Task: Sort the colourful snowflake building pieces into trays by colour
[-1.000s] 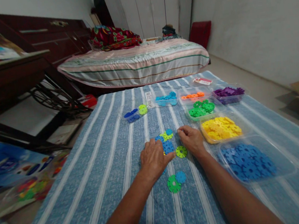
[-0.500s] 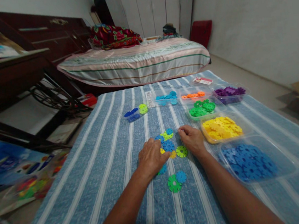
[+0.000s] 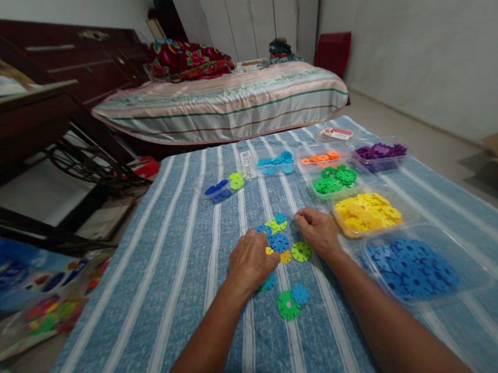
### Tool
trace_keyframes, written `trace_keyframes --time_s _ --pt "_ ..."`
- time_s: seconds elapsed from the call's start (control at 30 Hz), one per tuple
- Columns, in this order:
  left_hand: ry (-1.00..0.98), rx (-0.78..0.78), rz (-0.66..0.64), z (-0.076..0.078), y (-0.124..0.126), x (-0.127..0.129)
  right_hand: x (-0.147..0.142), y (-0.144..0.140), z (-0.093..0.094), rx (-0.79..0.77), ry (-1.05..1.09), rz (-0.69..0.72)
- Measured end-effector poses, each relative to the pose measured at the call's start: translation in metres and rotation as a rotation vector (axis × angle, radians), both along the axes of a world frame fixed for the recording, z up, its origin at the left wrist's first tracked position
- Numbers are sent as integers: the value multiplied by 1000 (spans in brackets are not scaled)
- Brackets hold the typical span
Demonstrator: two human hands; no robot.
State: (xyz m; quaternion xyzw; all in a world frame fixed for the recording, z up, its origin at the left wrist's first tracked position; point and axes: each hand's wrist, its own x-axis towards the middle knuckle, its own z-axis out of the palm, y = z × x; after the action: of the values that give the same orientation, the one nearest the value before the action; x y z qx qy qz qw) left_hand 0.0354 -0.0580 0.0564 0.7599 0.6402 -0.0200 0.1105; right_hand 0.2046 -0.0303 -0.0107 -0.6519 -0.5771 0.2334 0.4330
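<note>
My left hand [image 3: 249,262] lies palm down on the blue striped cloth [image 3: 184,246], its bent fingers over the left edge of a flat cluster of toothed plastic discs. What the fingers grip is hidden. The cluster shows a blue disc [image 3: 278,242], a lime and blue pair [image 3: 277,224], a yellow-orange disc [image 3: 285,257] and a green disc [image 3: 301,251]. My right hand [image 3: 318,232] is curled into a loose fist at the cluster's right edge, and I see nothing in it. A teal disc [image 3: 268,282] peeks out under my left hand. A green and blue pair [image 3: 290,304] lies nearer me.
Clear trays stand to the right: blue discs [image 3: 411,267], yellow [image 3: 365,211], green [image 3: 332,179], purple [image 3: 379,153], orange [image 3: 319,157], light blue [image 3: 275,163]. A small tray with blue and lime pieces [image 3: 222,188] sits at the back left. A bed [image 3: 222,103] lies beyond, a dark table [image 3: 15,128] to the left.
My left hand has drawn back a little to the left, uncovering the yellow-orange disc and the teal disc. My right hand has stayed in place.
</note>
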Motion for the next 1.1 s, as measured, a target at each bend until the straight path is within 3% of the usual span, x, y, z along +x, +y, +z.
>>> trace_keyframes --time_s 0.5,1.1 --pt "64 51 9 -3 -7 10 1 0 -1 2 -43 -6" --pt "18 52 -5 -4 -5 3 0 1 -1 -3 -22 -1"
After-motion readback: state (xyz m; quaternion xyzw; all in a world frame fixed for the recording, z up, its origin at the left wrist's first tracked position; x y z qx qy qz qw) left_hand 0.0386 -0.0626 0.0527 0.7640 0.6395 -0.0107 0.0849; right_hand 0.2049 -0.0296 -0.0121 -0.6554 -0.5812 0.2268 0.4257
